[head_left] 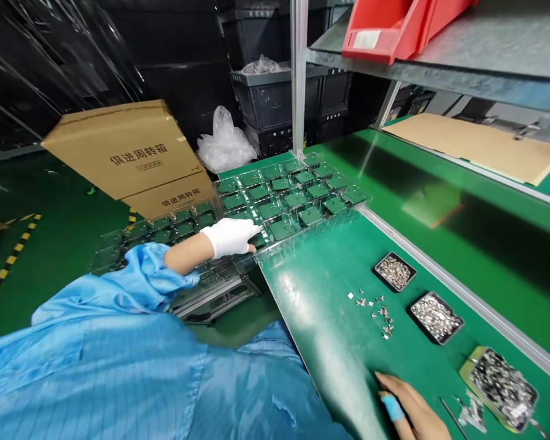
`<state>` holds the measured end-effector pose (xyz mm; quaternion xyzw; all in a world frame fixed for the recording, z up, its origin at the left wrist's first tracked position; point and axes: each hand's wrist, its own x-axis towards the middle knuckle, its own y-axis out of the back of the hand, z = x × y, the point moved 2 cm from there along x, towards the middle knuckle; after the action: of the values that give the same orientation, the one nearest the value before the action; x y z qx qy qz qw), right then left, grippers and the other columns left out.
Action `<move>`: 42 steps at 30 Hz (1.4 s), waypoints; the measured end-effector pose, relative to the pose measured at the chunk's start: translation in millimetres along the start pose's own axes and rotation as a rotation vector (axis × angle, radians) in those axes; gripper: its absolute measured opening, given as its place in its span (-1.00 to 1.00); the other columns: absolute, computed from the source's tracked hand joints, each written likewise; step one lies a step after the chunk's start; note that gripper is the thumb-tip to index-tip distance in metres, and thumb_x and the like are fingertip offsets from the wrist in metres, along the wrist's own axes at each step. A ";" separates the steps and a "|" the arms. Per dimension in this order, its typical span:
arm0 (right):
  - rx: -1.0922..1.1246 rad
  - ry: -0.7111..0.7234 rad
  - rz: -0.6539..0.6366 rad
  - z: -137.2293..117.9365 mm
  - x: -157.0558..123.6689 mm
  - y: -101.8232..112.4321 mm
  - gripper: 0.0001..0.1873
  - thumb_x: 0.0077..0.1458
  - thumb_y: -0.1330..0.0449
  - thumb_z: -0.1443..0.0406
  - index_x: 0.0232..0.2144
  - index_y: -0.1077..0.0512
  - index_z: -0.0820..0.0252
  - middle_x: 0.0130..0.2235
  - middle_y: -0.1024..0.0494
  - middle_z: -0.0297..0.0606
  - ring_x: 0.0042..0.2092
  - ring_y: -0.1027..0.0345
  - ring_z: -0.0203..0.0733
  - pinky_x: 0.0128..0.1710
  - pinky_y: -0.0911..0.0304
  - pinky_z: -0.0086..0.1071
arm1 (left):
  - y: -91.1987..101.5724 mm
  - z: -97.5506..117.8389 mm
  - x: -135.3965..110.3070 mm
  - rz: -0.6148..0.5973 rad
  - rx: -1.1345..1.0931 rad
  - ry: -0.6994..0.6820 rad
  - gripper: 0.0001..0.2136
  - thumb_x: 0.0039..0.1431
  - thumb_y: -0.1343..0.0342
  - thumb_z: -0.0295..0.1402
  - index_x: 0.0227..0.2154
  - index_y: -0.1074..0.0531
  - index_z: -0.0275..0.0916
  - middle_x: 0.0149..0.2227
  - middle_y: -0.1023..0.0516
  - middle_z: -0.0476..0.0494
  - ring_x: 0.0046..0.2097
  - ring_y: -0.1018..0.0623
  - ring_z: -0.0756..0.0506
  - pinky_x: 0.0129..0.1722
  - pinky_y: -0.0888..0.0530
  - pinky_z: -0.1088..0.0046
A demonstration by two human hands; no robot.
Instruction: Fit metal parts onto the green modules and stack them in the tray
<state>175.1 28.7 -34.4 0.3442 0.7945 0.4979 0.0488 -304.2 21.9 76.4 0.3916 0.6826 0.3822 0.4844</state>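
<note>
My left hand (pixel 233 237), in a white glove with bare fingertips, is at the near-left corner of a clear plastic tray (pixel 275 249). Its fingers are bent together over a pocket there; whatever they grip is hidden. Flat green pieces (pixel 282 227) lie in the tray's pockets. My right hand (pixel 415 410) rests on the green tabletop at the lower edge of the view, holding nothing, its fingers stretched out and one wrapped in blue tape. Close to it are a thin dark tool (pixel 453 418) and small metal parts in a clear bag (pixel 472 413).
Small dark trays of metal parts (pixel 395 272) (pixel 436 316) and a yellowish tray (pixel 502 386) stand along a metal rail. Loose parts (pixel 384 318) lie nearby. Another clear tray (pixel 165 229) and cardboard boxes (pixel 132 153) are left. A metal post (pixel 299 79) rises behind; a red bin (pixel 378 40) sits on the shelf.
</note>
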 end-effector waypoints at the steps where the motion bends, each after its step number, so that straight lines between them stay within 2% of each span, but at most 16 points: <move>1: 0.010 -0.024 -0.016 -2.7 0.2 -0.5 -0.71 0.22 -0.05 0.23 -0.06 -0.46 0.02 -0.12 -0.59 -0.26 -0.17 -0.54 -0.14 -0.23 -0.50 -0.44 | -4.6 3.9 -4.2 0.009 0.028 0.015 -0.57 0.11 -0.10 -0.13 0.02 -0.38 -0.20 -0.08 -0.50 -0.30 -0.15 -0.54 -0.28 -0.30 -0.43 0.35; 5: 0.045 -0.123 -0.088 -18.1 2.8 -1.1 -0.65 0.18 0.01 0.33 -0.05 -0.47 0.09 -0.09 -0.57 -0.19 -0.10 -0.51 -0.10 -0.11 -0.47 -0.28 | -12.0 9.6 2.0 -0.024 0.048 0.049 -0.53 0.12 -0.09 -0.13 0.05 -0.34 -0.24 -0.12 -0.52 -0.35 -0.16 -0.56 -0.36 -0.32 -0.45 0.28; 8: 0.065 -0.163 -0.105 -28.8 7.7 0.2 -0.63 0.18 0.04 0.37 -0.05 -0.45 0.12 -0.10 -0.57 -0.17 -0.08 -0.49 -0.11 -0.08 -0.45 -0.23 | -13.0 3.1 14.8 -0.098 0.004 0.080 -0.45 0.07 -0.14 -0.10 0.09 -0.28 -0.24 -0.15 -0.55 -0.32 -0.19 -0.57 -0.35 -0.31 -0.47 0.25; 10: 0.073 -0.169 -0.110 -33.0 10.8 1.2 -0.65 0.21 0.05 0.37 -0.05 -0.45 0.12 -0.11 -0.57 -0.17 -0.09 -0.49 -0.12 -0.08 -0.44 -0.23 | -10.6 -2.9 15.2 -0.072 -0.041 0.076 -0.38 0.01 -0.19 -0.10 0.11 -0.25 -0.27 -0.13 -0.54 -0.30 -0.18 -0.57 -0.32 -0.26 -0.49 0.26; 12: 0.077 -0.168 -0.108 -34.6 12.6 2.7 -0.66 0.23 0.05 0.35 -0.05 -0.44 0.12 -0.11 -0.57 -0.16 -0.09 -0.48 -0.12 -0.09 -0.44 -0.24 | -3.7 -7.4 4.1 0.049 -0.069 0.111 -0.36 -0.06 -0.23 -0.09 0.08 -0.26 -0.28 -0.12 -0.52 -0.29 -0.16 -0.56 -0.32 -0.20 -0.50 0.22; 15: 0.098 -0.168 -0.092 -34.8 14.5 5.3 -0.66 0.26 0.05 0.34 -0.03 -0.43 0.12 -0.11 -0.57 -0.15 -0.09 -0.48 -0.13 -0.09 -0.44 -0.24 | 11.9 2.8 -27.9 0.403 -0.214 0.195 -0.35 -0.11 -0.18 0.02 0.06 -0.25 -0.13 -0.09 -0.46 -0.22 -0.06 -0.50 -0.39 -0.11 -0.49 0.06; 17: 0.132 -0.194 -0.077 -36.3 17.4 6.1 -0.67 0.27 0.05 0.32 -0.02 -0.42 0.12 -0.10 -0.56 -0.15 -0.08 -0.47 -0.12 -0.07 -0.42 -0.24 | 16.0 32.2 -43.3 0.531 -0.569 0.043 -0.37 -0.09 -0.13 0.07 0.08 -0.22 0.01 -0.03 -0.43 -0.13 -0.01 -0.48 -0.33 -0.04 -0.48 0.10; 18: 0.160 -0.215 -0.068 -38.2 19.5 5.9 -0.67 0.27 0.05 0.32 -0.01 -0.41 0.12 -0.10 -0.55 -0.15 -0.08 -0.47 -0.13 -0.05 -0.41 -0.23 | 14.0 54.7 -45.6 0.489 -0.800 -0.103 -0.39 -0.06 -0.13 0.09 0.08 -0.23 0.05 -0.01 -0.42 -0.10 0.00 -0.48 -0.28 -0.02 -0.48 0.17; 22: 0.364 -0.301 0.033 -53.0 29.7 2.5 -0.57 0.28 -0.02 0.24 0.18 -0.20 0.09 0.03 -0.45 -0.11 -0.04 -0.44 -0.14 0.02 -0.36 -0.23 | -14.9 167.5 -31.6 0.022 -1.503 -0.569 -0.35 -0.11 -0.17 0.19 -0.01 -0.32 -0.08 -0.01 -0.45 -0.20 0.04 -0.46 -0.28 -0.01 -0.46 0.21; 25: 0.486 -0.323 0.126 -61.8 34.1 -0.1 -0.34 0.24 -0.11 0.16 0.29 0.04 0.05 0.24 -0.20 -0.07 0.12 -0.31 -0.08 0.07 -0.33 -0.22 | -41.4 233.0 -22.9 -0.290 -1.746 -0.771 -0.35 -0.11 -0.20 0.17 -0.02 -0.29 -0.11 -0.04 -0.48 -0.22 0.03 -0.48 -0.27 0.01 -0.43 0.16; 27: 0.453 -0.343 0.166 -62.3 33.9 -1.5 -0.34 0.22 -0.12 0.14 0.29 0.01 0.04 0.24 -0.20 -0.09 0.17 -0.25 -0.04 0.08 -0.32 -0.20 | -54.1 252.9 -22.4 -0.371 -1.725 -0.846 -0.37 -0.08 -0.22 0.11 -0.01 -0.26 -0.12 -0.05 -0.48 -0.23 0.03 -0.48 -0.26 0.02 -0.41 0.13; 28: 0.410 -0.353 0.175 -61.6 33.0 -2.7 -0.37 0.22 -0.12 0.15 0.27 -0.03 0.04 0.21 -0.26 -0.10 0.16 -0.26 -0.03 0.08 -0.31 -0.18 | -58.4 256.0 -22.6 -0.337 -1.670 -0.855 -0.38 -0.06 -0.23 0.07 0.01 -0.25 -0.11 -0.05 -0.48 -0.23 0.03 -0.48 -0.25 0.02 -0.41 0.13; 33: 0.113 -0.435 0.173 -61.5 26.1 -17.5 -0.44 0.25 -0.06 0.21 0.26 -0.08 0.09 0.05 -0.42 -0.06 -0.09 -0.44 -0.06 -0.07 -0.40 -0.16 | -60.5 239.8 -24.7 0.210 -1.167 -0.708 -0.43 0.03 -0.23 -0.21 0.11 -0.21 -0.13 0.11 -0.34 -0.29 0.12 -0.40 -0.27 0.11 -0.36 0.07; 35: 0.041 -0.447 0.145 -66.4 24.5 -21.5 -0.43 0.26 -0.04 0.21 0.27 -0.04 0.15 0.00 -0.46 -0.04 -0.18 -0.47 -0.07 -0.16 -0.43 -0.18 | -57.0 234.9 -25.4 0.310 -1.050 -0.692 -0.57 0.10 -0.14 -0.30 0.05 -0.28 -0.16 0.05 -0.41 -0.25 0.09 -0.42 -0.25 0.11 -0.36 0.09; 38: 0.033 -0.434 0.087 -68.7 27.7 -13.2 -0.47 0.26 -0.05 0.15 0.22 -0.12 0.17 -0.14 -0.54 -0.15 -0.29 -0.48 -0.12 -0.25 -0.42 -0.27 | -53.9 235.3 -22.5 0.282 -1.020 -0.718 -0.78 0.17 -0.01 -0.40 -0.12 -0.40 -0.17 -0.12 -0.51 -0.18 -0.05 -0.50 -0.17 0.02 -0.44 0.21; 42: -0.111 -0.473 0.159 -42.2 52.4 14.0 -0.74 0.31 0.04 0.25 -0.12 -0.42 0.15 -0.19 -0.53 -0.19 -0.16 -0.41 -0.10 -0.16 -0.33 -0.28 | -52.7 241.7 -14.1 0.193 -1.076 -0.768 -0.82 0.17 0.04 -0.45 -0.24 -0.44 -0.17 -0.19 -0.55 -0.11 -0.10 -0.53 -0.11 0.00 -0.46 0.31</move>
<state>124.6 31.7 12.1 0.5095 0.7028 0.4485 0.2129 -77.5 22.4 -23.6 0.2632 0.1378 0.5446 0.7843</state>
